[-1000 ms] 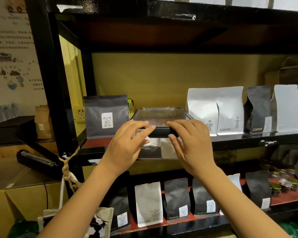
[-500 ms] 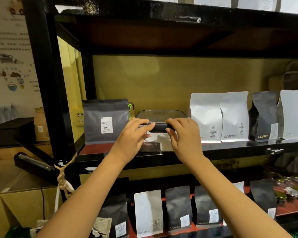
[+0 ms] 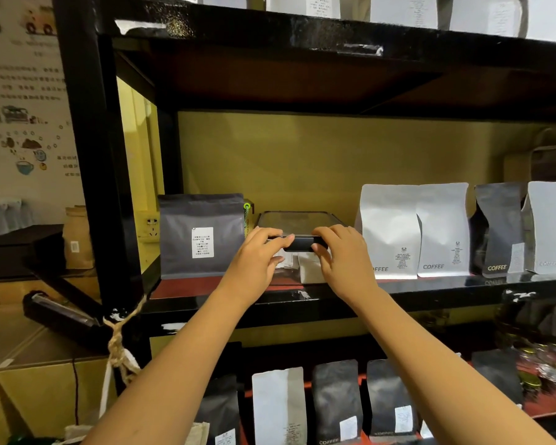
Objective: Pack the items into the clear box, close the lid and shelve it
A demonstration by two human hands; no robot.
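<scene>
At the left of the frame I see cardboard cartons (image 3: 29,390) stacked below a poster, outside the black shelf frame (image 3: 90,155). On the middle shelf (image 3: 430,289), a grey pouch (image 3: 202,236) stands upright at the left end, with a thin green-capped item just beside its right edge.

Next comes the clear box (image 3: 297,234), sitting in the middle of the frame on that shelf with its lid (image 3: 297,220) down. Through the near wall I make out white packets (image 3: 310,268); what else is inside I cannot tell. A dark latch (image 3: 302,244) sits on the front rim.

My left hand (image 3: 260,260) curls over the front left corner of the box, fingers on the lid edge and thumb beneath, gripping it. My right hand (image 3: 341,261) is closed on the front right corner in the same manner, fingertips meeting the latch.

The box stands near the shelf's front lip, with bare yellow back wall (image 3: 302,155) behind it and plenty of headroom under the shelf above. A gap separates it from the grey pouch; on the right, two white coffee bags (image 3: 414,229) stand just beside it, then a dark bag (image 3: 495,229) and another pale one at the far right.

On the lower shelf, dark and white bags (image 3: 334,403) stand in a row.
</scene>
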